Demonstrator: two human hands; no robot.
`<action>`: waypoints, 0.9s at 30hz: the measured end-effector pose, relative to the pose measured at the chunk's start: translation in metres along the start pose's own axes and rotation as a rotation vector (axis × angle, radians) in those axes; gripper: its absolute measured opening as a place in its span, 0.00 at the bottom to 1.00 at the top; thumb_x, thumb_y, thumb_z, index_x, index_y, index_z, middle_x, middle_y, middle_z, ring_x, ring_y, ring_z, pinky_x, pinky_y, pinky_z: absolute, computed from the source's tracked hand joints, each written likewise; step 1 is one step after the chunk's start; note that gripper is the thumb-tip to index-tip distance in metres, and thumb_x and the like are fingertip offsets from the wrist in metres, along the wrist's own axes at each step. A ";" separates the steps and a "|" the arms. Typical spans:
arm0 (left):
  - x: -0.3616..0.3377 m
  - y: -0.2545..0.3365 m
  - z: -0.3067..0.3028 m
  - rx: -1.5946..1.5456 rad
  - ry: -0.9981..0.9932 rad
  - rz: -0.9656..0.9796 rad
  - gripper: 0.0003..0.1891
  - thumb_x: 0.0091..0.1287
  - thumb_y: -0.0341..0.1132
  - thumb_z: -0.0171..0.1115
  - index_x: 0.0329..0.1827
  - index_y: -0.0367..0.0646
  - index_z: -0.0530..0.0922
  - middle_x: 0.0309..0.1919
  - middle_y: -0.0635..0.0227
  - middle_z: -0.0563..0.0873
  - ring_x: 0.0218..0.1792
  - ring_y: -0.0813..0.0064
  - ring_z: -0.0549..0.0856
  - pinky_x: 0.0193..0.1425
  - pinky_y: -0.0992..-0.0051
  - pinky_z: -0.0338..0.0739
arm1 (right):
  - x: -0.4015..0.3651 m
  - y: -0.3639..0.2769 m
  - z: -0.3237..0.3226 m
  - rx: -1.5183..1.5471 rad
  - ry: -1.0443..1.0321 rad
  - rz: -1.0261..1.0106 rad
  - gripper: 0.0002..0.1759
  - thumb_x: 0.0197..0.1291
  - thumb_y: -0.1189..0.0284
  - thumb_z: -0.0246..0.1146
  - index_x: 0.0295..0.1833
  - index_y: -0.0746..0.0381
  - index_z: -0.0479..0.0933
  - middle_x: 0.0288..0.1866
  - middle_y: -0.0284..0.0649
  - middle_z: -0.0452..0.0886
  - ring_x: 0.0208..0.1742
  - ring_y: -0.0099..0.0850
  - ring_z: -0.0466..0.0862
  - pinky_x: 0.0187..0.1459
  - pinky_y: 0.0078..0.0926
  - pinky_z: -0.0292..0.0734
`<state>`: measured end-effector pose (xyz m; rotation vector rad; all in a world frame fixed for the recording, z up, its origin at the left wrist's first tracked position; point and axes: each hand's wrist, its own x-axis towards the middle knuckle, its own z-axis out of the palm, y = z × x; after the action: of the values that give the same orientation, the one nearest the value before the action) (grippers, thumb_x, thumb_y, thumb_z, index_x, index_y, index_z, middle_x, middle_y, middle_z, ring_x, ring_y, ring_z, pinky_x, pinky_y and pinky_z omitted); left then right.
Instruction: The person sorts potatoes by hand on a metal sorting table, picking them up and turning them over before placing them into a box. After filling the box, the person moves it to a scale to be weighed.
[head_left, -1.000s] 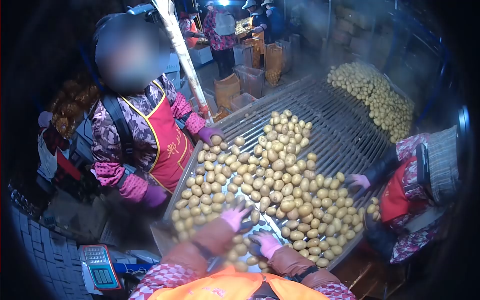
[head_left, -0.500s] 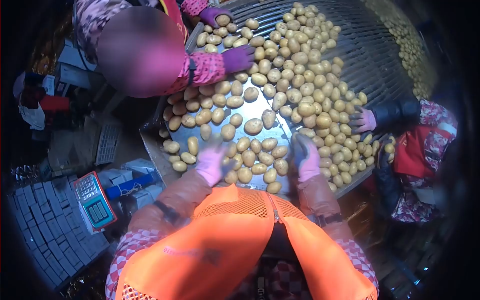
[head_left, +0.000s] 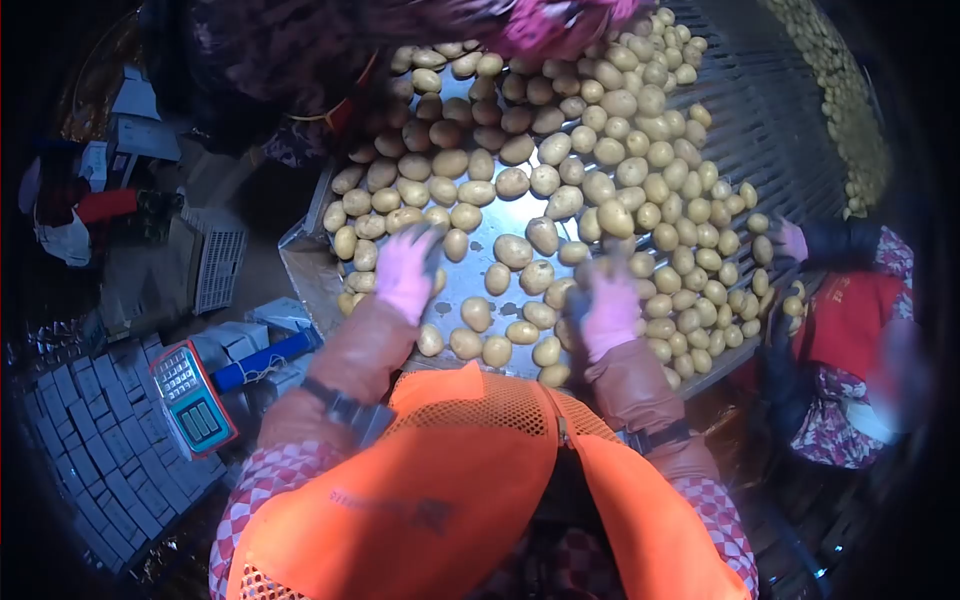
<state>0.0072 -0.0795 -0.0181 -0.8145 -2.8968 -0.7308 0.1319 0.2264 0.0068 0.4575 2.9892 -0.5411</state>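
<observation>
Nothing legible; lettering point(head_left: 390, 508) on orange vest point(head_left: 470, 460) too faint to read.

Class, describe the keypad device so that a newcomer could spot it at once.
Start at the metal table strewn with potatoes, then look left, beyond its corner. Next to a blue tube is the keypad device. Unlike the tube, it is flat and red-edged, with pale keys above a teal panel.
</observation>
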 end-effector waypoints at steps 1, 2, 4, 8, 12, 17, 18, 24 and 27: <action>0.023 0.015 0.004 -0.027 -0.035 0.030 0.28 0.58 0.23 0.62 0.66 0.47 0.78 0.62 0.55 0.82 0.60 0.48 0.82 0.65 0.55 0.76 | -0.005 -0.011 0.000 0.063 -0.104 -0.037 0.35 0.57 0.59 0.72 0.71 0.52 0.75 0.84 0.56 0.56 0.78 0.68 0.61 0.78 0.60 0.60; 0.042 0.023 0.015 -0.001 -0.181 -0.058 0.24 0.65 0.28 0.59 0.66 0.48 0.79 0.63 0.52 0.81 0.60 0.47 0.82 0.65 0.54 0.77 | -0.006 -0.017 -0.002 0.064 -0.101 -0.032 0.35 0.57 0.59 0.72 0.71 0.52 0.75 0.84 0.56 0.56 0.78 0.68 0.61 0.78 0.60 0.60; 0.064 0.042 0.034 0.133 -0.364 -0.161 0.20 0.73 0.35 0.54 0.67 0.50 0.78 0.63 0.47 0.80 0.60 0.45 0.82 0.64 0.54 0.78 | -0.005 -0.024 -0.005 0.171 -0.215 -0.282 0.35 0.58 0.65 0.70 0.73 0.51 0.74 0.82 0.56 0.61 0.76 0.64 0.66 0.77 0.53 0.65; 0.076 0.032 0.050 0.168 -0.500 -0.256 0.19 0.75 0.39 0.53 0.67 0.52 0.76 0.63 0.46 0.79 0.57 0.46 0.85 0.60 0.52 0.79 | -0.014 -0.025 -0.001 0.458 -0.518 -0.298 0.31 0.68 0.70 0.65 0.77 0.51 0.71 0.75 0.55 0.74 0.72 0.50 0.78 0.72 0.43 0.74; 0.068 0.070 -0.013 -0.200 -0.511 -0.484 0.22 0.75 0.47 0.59 0.70 0.55 0.76 0.55 0.46 0.85 0.57 0.50 0.86 0.60 0.55 0.79 | -0.016 -0.009 0.009 1.265 -0.697 0.224 0.31 0.76 0.69 0.61 0.82 0.49 0.66 0.73 0.44 0.76 0.71 0.38 0.78 0.68 0.37 0.76; 0.074 0.085 0.008 -0.546 -0.330 -0.296 0.18 0.72 0.30 0.58 0.63 0.48 0.83 0.52 0.50 0.88 0.58 0.50 0.86 0.63 0.59 0.80 | -0.007 -0.021 0.010 1.947 -0.619 0.588 0.28 0.77 0.58 0.58 0.75 0.60 0.71 0.60 0.40 0.81 0.58 0.37 0.82 0.59 0.37 0.81; 0.094 0.062 0.035 -0.205 -0.020 -0.049 0.19 0.69 0.27 0.56 0.62 0.47 0.83 0.50 0.49 0.88 0.55 0.48 0.86 0.63 0.56 0.81 | -0.006 -0.012 0.031 1.872 -0.667 0.560 0.26 0.76 0.58 0.59 0.72 0.59 0.73 0.59 0.40 0.81 0.58 0.37 0.83 0.59 0.38 0.81; 0.156 0.020 0.062 0.175 -0.425 -0.218 0.35 0.60 0.28 0.67 0.74 0.58 0.74 0.68 0.44 0.76 0.59 0.43 0.84 0.63 0.55 0.82 | -0.025 0.009 -0.021 1.353 -0.627 0.525 0.20 0.75 0.61 0.60 0.59 0.67 0.79 0.50 0.41 0.84 0.50 0.29 0.85 0.47 0.28 0.83; 0.135 0.045 0.037 0.176 -0.546 -0.253 0.40 0.55 0.25 0.71 0.75 0.61 0.74 0.71 0.43 0.73 0.61 0.45 0.84 0.64 0.56 0.82 | -0.026 0.027 -0.017 1.511 -0.522 0.724 0.19 0.77 0.64 0.59 0.59 0.69 0.79 0.43 0.40 0.85 0.46 0.30 0.86 0.46 0.26 0.83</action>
<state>-0.0833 0.0357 -0.0097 -0.7274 -3.5340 -0.2822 0.1644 0.2490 0.0170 1.0787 1.2558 -2.1765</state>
